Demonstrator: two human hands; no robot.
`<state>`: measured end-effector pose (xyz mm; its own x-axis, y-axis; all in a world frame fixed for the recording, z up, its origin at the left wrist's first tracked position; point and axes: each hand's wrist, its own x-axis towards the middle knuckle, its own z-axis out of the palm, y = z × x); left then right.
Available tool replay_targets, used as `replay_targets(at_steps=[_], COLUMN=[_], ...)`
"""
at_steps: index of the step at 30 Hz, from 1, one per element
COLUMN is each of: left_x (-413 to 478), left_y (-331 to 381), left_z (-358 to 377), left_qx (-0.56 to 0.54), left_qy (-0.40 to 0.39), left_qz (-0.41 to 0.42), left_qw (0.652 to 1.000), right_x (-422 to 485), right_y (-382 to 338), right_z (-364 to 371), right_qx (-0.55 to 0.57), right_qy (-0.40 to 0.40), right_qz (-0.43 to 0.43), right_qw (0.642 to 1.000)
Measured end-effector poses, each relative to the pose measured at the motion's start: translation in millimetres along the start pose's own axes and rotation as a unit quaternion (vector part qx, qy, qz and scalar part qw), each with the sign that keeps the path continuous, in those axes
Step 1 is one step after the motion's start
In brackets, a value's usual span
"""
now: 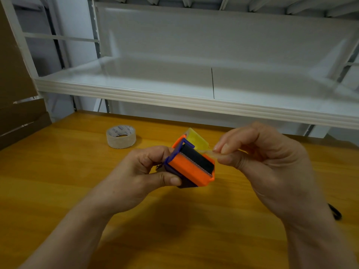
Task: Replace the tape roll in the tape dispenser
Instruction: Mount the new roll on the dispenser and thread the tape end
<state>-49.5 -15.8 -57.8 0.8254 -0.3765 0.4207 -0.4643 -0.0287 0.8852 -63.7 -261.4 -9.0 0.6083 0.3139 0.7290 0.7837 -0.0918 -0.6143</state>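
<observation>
In the middle of the frame, above the wooden tabletop (pixel 77 191), the left hand (pixel 143 171) holds the tape dispenser (pixel 191 168), an orange and purple body with a dark roller and a toothed cutting edge facing up. Its fingers (pixel 171 180) are curled round the dispenser's left side, thumb below and the others on top. To the right, the right hand (pixel 268 164) pinches a clear strip of tape (pixel 208 151) between thumb and fingertips (pixel 223 148); the strip runs from there toward the dispenser's roller. A yellow flap (pixel 197 140) stands up at the dispenser's far end. Left of centre and further back, a tape roll (pixel 120 136) lies flat on the tabletop, well apart from both hands. Across the upper frame runs a white shelf (pixel 174 98). Brown cardboard (pixel 15 98) fills the left edge, and a small black object (pixel 334 211), too hidden to identify, shows at the right edge.
</observation>
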Motion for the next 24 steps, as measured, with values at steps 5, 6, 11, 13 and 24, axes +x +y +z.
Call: replay_targets(at_steps=[5,6,11,13,24], left_x=[1,1,1,1,1], left_y=[0,1,4,4,8], left_z=[0,1,3,2,8], left_qx=[0.031,0.037,0.079,0.09,0.142], left_qy=[-0.008,-0.01,-0.008,-0.001,0.034], left_qz=[0.007,0.012,0.038,0.043,0.064], left_qw=[0.999,0.999,0.996,0.995,0.987], right_x=[0,0,-1,0,-2], right_y=[0,-1,-3,-4,-7], right_z=[2,2,8,9,22], right_qx=[-0.011,-0.015,-0.025,-0.024,-0.063], right_qy=[0.006,0.008,0.002,0.012,0.037], right_qz=[0.001,0.001,0.004,0.006,-0.014], right_qw=[1.0,1.0,1.0,1.0,0.997])
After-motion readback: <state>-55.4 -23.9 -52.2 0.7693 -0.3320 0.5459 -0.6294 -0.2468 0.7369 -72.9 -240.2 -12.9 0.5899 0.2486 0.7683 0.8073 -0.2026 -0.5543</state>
